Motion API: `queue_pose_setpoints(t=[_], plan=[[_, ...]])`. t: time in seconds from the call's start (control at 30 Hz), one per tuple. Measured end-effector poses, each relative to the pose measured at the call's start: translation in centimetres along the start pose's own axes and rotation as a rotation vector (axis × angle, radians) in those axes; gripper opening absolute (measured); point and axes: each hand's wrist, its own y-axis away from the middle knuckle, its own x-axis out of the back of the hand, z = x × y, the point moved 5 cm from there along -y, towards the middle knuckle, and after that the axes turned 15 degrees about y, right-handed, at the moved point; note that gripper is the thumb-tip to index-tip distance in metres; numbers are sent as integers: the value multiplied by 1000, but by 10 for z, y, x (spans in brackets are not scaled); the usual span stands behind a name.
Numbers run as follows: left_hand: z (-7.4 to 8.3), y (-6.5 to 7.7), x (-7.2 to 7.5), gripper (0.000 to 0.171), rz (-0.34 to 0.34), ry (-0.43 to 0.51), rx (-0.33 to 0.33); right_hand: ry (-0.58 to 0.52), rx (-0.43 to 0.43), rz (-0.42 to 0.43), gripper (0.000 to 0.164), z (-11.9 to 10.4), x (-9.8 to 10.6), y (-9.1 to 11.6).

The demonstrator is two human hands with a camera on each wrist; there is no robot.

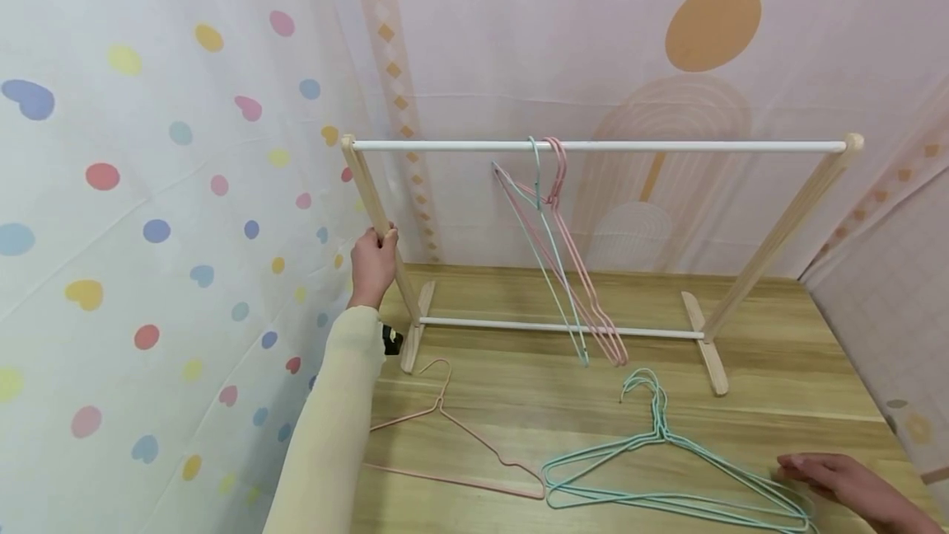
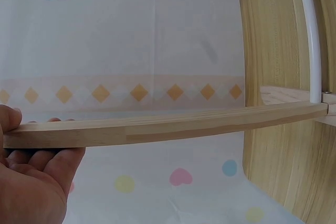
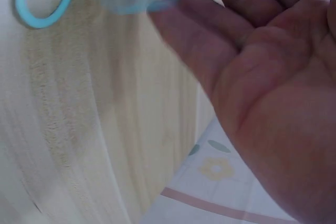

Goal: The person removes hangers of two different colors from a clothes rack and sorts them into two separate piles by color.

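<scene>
Soft, even light fills the head view as I watch from afar, brightening the curtain [image 1: 222, 105] and leaving gentle shading in its lower folds. On my left wrist feed, greyer and slightly soft, the wooden post [image 2: 173, 129] and white bar [image 2: 310, 35] look bowed by the lens. My right wrist feed is dimmer: the right hand [image 3: 262, 87] sits in shade, and part of a hanger [image 3: 128, 10] blurs to a translucent smear.
</scene>
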Motion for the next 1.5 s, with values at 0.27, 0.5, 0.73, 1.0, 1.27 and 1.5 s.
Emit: queue_pose_setpoints(t=[0.27, 0.5, 0.73, 1.0, 1.27, 1.5], plan=[[2, -1, 0, 38, 9, 9, -4, 61, -76, 85, 57, -5, 3, 2], [3, -1, 1, 37, 11, 14, -5, 31, -37, 83, 55, -15, -3, 2], [1, -2, 1, 38, 17, -9, -16, 38, -30, 129, 55, -27, -8, -1], [2, -2, 0, 35, 25, 0, -12, 58, 30, 142, 57, -53, -17, -8], [0, 1, -1, 40, -1, 21, 24, 91, 109, 225, 53, -90, -22, -15], [1, 1, 0, 38, 14, 14, 18, 83, 299, 352, 41, -128, -26, -19]])
